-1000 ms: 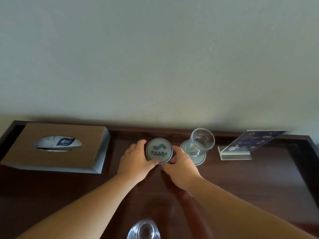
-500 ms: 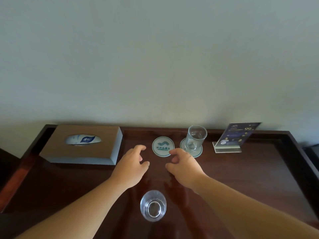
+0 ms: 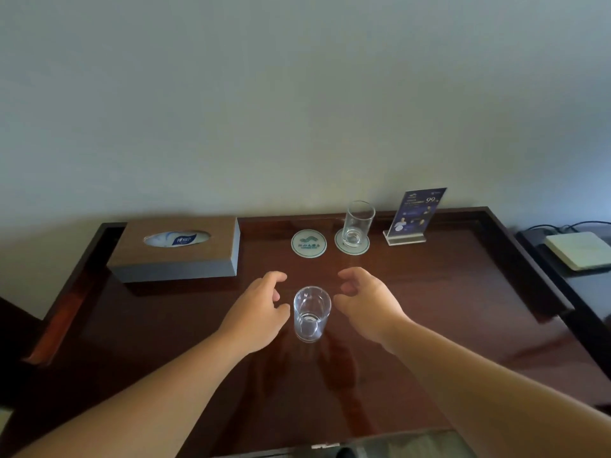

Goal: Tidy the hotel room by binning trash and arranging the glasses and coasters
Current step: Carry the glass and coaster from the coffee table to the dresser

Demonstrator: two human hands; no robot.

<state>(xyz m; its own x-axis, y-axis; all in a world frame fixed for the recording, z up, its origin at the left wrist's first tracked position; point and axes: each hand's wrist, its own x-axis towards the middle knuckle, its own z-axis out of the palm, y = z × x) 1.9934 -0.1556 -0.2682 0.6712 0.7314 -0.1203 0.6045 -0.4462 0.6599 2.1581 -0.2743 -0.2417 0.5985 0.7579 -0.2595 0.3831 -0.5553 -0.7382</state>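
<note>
Clear empty drinking glass (image 3: 311, 314) upright on dark glossy wooden counter (image 3: 429, 309). Left hand (image 3: 261, 309) just left of it, right hand (image 3: 365, 300) just right, both with fingers curled loosely apart, holding nothing. Beyond the glass: bare round white coaster (image 3: 308, 243), beside second glass (image 3: 357, 223) on its coaster (image 3: 351, 243).

Both hands are flanking a clear glass (image 3: 311, 313) on the dark table (image 3: 446, 309), the left hand (image 3: 261, 309) and right hand (image 3: 367, 304) curled loosely. A second glass (image 3: 357, 223) is standing on a coaster (image 3: 351, 242) beside a bare coaster (image 3: 308, 243).

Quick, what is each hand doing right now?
Left hand: open, empty, beside the near glass.
Right hand: open, empty, beside it too.
</note>
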